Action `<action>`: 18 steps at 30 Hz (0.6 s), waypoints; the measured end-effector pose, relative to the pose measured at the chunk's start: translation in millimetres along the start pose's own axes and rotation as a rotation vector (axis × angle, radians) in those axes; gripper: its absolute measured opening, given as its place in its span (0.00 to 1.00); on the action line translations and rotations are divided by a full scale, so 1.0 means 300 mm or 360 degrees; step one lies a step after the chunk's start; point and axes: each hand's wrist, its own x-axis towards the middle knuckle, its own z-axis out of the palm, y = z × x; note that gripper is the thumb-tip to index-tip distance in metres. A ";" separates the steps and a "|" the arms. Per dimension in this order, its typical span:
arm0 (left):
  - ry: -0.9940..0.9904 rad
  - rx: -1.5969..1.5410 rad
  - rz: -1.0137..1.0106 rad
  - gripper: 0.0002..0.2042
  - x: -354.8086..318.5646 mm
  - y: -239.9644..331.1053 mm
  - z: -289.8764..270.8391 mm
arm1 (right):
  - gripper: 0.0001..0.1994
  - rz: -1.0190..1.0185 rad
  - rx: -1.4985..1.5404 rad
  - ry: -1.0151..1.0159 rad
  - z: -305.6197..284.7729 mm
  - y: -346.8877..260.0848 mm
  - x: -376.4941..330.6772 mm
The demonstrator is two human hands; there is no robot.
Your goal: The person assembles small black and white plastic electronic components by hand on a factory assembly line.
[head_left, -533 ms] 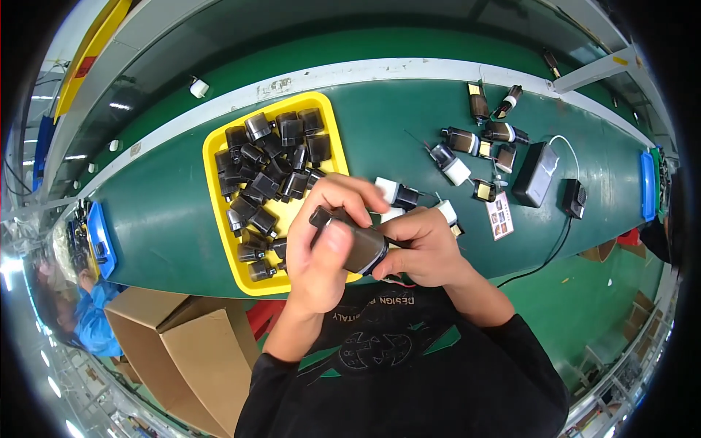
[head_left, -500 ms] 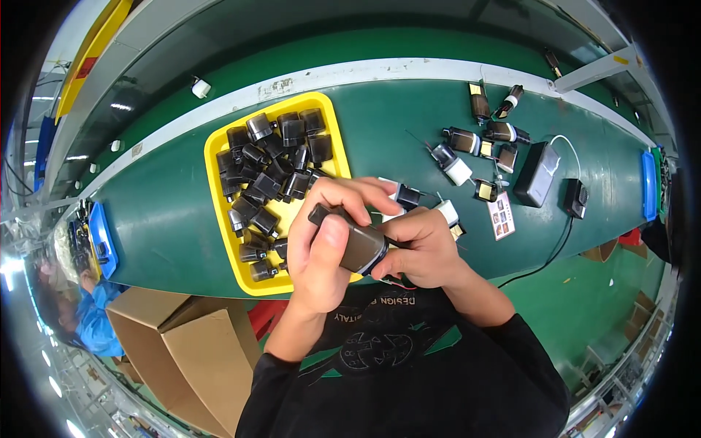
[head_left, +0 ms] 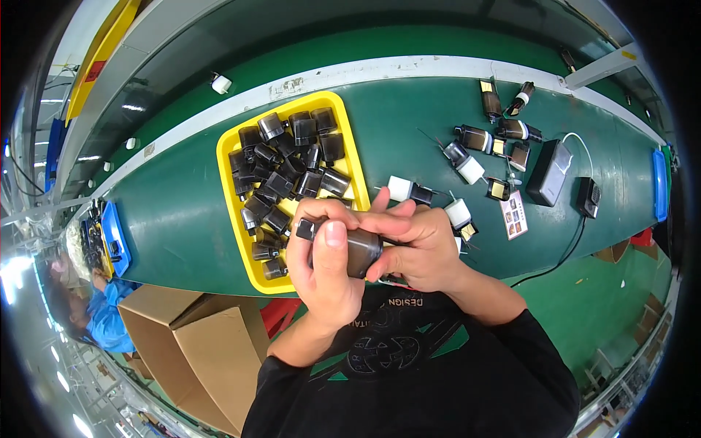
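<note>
Your left hand (head_left: 328,266) and right hand (head_left: 416,244) cover most of the dark part (head_left: 358,252) you hold; only its left cap and a strip of its body show. Your fingers also hide the tray's (head_left: 237,212) near right corner and the white-capped piece (head_left: 458,214) behind your right knuckles. Parts low in the tray pile are buried under others. The card (head_left: 513,215) is too small to make out. The blue bin (head_left: 661,182) bends away at the right rim, partly cut.

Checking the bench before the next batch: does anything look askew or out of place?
Mostly orderly. The dark parts in the yellow tray are heaped at all angles, and the loose parts on the green belt lie scattered, tilted different ways.
</note>
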 end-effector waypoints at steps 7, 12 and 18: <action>0.0005 0.0024 -0.0007 0.11 0.029 0.023 -0.012 | 0.27 0.0307 -0.0050 -0.0049 0.005 -0.064 0.050; -0.0087 0.0052 -0.0003 0.11 0.040 -0.018 -0.070 | 0.18 0.0215 0.0088 -0.0146 -0.007 -0.005 0.073; 0.0238 0.0493 -0.0007 0.15 0.043 -0.170 -0.215 | 0.11 0.0590 -0.0533 -0.0146 -0.123 0.003 0.215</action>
